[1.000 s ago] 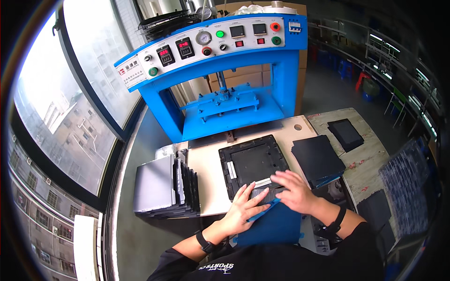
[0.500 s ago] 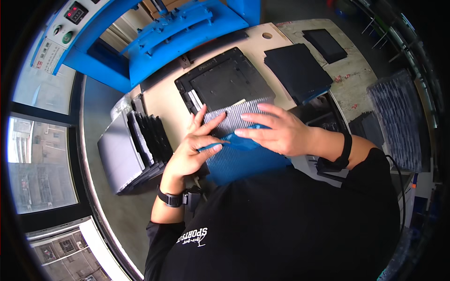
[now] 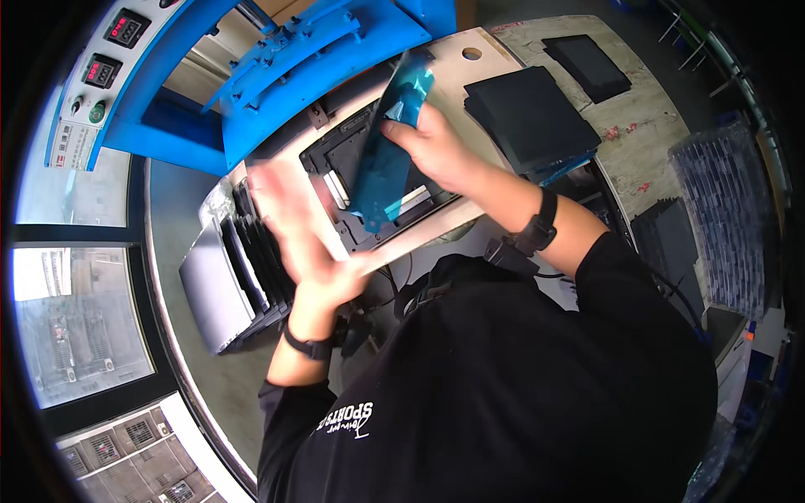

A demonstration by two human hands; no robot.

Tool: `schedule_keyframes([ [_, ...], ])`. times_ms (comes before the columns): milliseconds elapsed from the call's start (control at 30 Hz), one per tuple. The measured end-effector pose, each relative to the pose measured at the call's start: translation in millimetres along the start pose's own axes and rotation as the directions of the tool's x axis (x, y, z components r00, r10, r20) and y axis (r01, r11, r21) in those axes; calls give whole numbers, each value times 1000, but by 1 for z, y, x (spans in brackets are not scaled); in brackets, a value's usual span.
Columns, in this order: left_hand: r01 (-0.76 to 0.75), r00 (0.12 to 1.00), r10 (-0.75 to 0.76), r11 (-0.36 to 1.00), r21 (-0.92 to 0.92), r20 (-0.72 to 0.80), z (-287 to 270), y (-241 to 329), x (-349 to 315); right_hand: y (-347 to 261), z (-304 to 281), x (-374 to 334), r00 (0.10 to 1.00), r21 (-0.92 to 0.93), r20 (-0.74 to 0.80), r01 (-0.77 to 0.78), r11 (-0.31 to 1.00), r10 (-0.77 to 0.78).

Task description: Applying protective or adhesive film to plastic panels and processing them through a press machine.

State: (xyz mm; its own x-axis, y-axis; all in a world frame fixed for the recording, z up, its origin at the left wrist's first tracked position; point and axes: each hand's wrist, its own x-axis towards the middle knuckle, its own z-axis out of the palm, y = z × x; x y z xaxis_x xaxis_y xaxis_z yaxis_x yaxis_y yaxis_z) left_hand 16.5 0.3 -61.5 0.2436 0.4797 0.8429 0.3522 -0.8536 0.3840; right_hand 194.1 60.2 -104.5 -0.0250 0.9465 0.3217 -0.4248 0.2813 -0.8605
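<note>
Blue film sheet (image 3: 387, 149), glossy and curling, hangs from the right hand (image 3: 432, 144), whose grip is pinched on its upper edge, fingers closed around the film. Below that grip the sheet drapes over a black moulded tray (image 3: 352, 180) lying on the table (image 3: 503, 63) before the blue press (image 3: 277, 59). The film looks lifted clear of the tray, not laid flat, so I judge the handling to be midway, the sheet not yet set anywhere. The left hand (image 3: 293, 226) is blurred down and left of the grip, fingers spread, holding nothing that I can make out. What sits in the tray's recesses I cannot tell. Further left of the grip, dark flat panels (image 3: 251, 260) stand on edge in a row beside a grey one. Right of the grip lie stacked black sheets (image 3: 528, 113).
</note>
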Motion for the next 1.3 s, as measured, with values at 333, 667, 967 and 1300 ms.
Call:
schedule_keyframes([
  [333,775,472,-594,-74,-628,652,13,-37,-19,-29,17,-15,455,-309,759,-380,872,467],
  [667,574,470,-416,-526,-628,779,-1,-37,-45,1,34,-38,428,-429,637,-495,756,642],
  [967,563,515,-251,-622,-544,820,3,-52,-66,-57,-57,-51,587,-392,436,-558,731,682],
  [1300,515,517,-190,-710,-480,835,8,-77,-99,-84,-225,-242,388,-60,-388,-916,397,836],
])
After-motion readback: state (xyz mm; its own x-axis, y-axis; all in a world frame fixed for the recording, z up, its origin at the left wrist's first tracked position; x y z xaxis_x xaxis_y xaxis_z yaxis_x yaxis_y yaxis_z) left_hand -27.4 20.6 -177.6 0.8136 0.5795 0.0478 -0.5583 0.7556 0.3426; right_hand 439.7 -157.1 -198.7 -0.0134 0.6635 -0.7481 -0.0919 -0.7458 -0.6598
